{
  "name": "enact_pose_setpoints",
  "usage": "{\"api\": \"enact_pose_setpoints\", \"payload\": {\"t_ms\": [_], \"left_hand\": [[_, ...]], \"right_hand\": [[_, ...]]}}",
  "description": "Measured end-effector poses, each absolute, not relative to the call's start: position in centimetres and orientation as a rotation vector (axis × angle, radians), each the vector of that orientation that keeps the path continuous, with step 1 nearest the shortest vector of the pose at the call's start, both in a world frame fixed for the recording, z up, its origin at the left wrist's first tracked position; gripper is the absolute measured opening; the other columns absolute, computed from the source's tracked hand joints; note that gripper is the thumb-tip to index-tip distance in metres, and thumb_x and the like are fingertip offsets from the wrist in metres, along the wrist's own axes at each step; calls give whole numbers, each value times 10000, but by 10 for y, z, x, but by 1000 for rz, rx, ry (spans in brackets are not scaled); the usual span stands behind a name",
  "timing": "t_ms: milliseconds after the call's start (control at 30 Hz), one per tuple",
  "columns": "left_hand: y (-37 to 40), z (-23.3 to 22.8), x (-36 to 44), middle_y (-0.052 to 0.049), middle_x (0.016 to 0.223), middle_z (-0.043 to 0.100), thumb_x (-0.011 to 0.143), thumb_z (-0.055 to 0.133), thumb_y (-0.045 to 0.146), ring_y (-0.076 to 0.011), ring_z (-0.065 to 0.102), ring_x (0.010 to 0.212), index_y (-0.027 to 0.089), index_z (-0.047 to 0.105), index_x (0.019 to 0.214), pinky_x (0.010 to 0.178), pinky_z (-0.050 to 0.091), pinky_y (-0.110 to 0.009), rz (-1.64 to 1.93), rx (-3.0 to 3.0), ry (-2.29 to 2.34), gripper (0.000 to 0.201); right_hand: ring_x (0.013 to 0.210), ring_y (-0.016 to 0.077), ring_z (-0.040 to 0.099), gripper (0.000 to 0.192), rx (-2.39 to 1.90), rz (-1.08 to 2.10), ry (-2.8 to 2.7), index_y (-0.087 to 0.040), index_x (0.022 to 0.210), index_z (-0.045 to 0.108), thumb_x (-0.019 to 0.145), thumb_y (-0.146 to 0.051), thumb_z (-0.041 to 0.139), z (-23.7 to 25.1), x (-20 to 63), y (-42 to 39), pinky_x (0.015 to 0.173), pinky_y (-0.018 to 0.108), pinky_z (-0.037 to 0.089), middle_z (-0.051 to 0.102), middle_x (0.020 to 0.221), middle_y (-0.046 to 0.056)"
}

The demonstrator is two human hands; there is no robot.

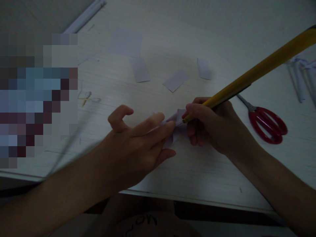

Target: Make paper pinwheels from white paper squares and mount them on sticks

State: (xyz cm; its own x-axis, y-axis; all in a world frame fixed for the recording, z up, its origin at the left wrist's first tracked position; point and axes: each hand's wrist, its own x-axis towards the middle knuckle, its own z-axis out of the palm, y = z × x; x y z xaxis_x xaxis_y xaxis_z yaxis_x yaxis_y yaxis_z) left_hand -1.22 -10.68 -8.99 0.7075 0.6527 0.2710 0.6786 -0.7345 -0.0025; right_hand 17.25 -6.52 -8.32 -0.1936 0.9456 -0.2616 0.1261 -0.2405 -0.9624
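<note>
Dim room, pale wood-grain counter (209,171). L hand (138,144) fingers pinch small white folded paper piece (176,118) at counter centre; R hand (212,125) fingers closed round long yellow pencil-like stick (259,70), tip at the paper. Red-handled scissors (268,123) just R; white paper rectangles (175,80) behind.

On the desk (202,171), near its front edge: left hand (133,144) and right hand (214,126) side by side, small paper piece (176,118) between their fingers (158,120); long stick (251,72) slanting up rightward from right hand; scissors (265,121) just right of that hand; paper slips (175,80) behind the hands; rolled paper strips (300,79) far right.
</note>
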Motion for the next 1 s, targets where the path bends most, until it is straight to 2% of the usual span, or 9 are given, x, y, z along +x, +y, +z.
{"api": "enact_pose_setpoints", "payload": {"t_ms": [300, 433, 567, 767, 1000], "left_hand": [[-107, -88, -10, -17, 1176, 572, 847, 452, 183, -224, 504, 1069, 265, 593, 1066, 925, 326, -442, -322, -2847, -1089, 273], [-107, -89, -10, -39, 1197, 554, 843, 474, 213, -231, 486, 1072, 257, 578, 1099, 915, 319, -439, -320, -2833, -1091, 279], [-106, -89, -10, -11, 1246, 521, 881, 398, 199, -214, 486, 1045, 241, 551, 1128, 882, 321, -446, -289, -2819, -1066, 293], [-106, -88, -10, -33, 1241, 524, 876, 399, 178, -211, 474, 1047, 209, 570, 1097, 843, 346, -401, -253, -2833, -1043, 281], [-105, -89, -10, -48, 1174, 570, 849, 457, 212, -226, 489, 1044, 250, 560, 1123, 885, 334, -427, -305, -2847, -1096, 295]], "right_hand": [[253, 80, 454, 222, -1336, 1580, -1236, -186, 568, 531, 740, -312, 592, -82, 175, -66, 242, 164, 346, 525, 372, -49], [262, 80, 463, 209, -1318, 1576, -1272, -182, 573, 542, 745, -289, 591, -82, 175, -66, 243, 160, 350, 532, 381, -50], [275, 78, 469, 209, -1313, 1559, -1299, -175, 583, 552, 746, -300, 592, -82, 174, -66, 256, 160, 371, 538, 396, -49], [286, 76, 479, 206, -1292, 1561, -1324, -170, 594, 552, 744, -304, 597, -83, 173, -65, 272, 159, 395, 545, 412, -51], [284, 70, 477, 219, -1288, 1544, -1345, -169, 591, 551, 747, -317, 590, -84, 174, -66, 273, 149, 390, 539, 408, -53]]}}
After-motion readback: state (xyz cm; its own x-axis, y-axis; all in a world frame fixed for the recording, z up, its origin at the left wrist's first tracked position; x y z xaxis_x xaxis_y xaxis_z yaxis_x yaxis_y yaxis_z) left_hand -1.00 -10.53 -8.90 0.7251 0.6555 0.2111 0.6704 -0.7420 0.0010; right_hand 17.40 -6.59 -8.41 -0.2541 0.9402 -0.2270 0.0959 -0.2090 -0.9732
